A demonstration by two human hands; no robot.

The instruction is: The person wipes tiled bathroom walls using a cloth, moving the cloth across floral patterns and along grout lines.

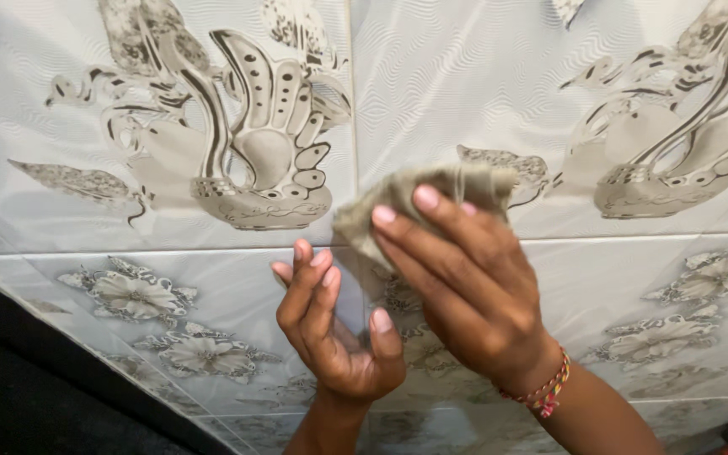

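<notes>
In the head view, the right hand point(465, 286) pressed a crumpled grey-beige cloth point(427, 202) against the tiled wall point(465, 76). Its fingers point(406, 227) were stretched long and nearly straight over the cloth, not curled into a fist, with the fingertips lying on the fabric and pinning it flat to the tile. A red and yellow beaded bracelet point(545, 392) circled the wrist below the cloth and to its right.

The left hand point(334, 324) sat just below and left of the cloth, half open, palm turned toward the camera, fingers loosely bent and the thumb raised. It gripped nothing; its fingertips stood close beside the cloth's lower edge, and whether they touched it could not be told.

The cloth lay across the grout line point(634, 238) between two tile rows. Left of the cloth, the upper tile bore a grey swan pattern point(254, 143); another swan showed right of the cloth. Below and left of the cloth, the lower tiles carried pale flower prints point(136, 295). A dark strip point(18, 379) ran far down to the cloth's left.
</notes>
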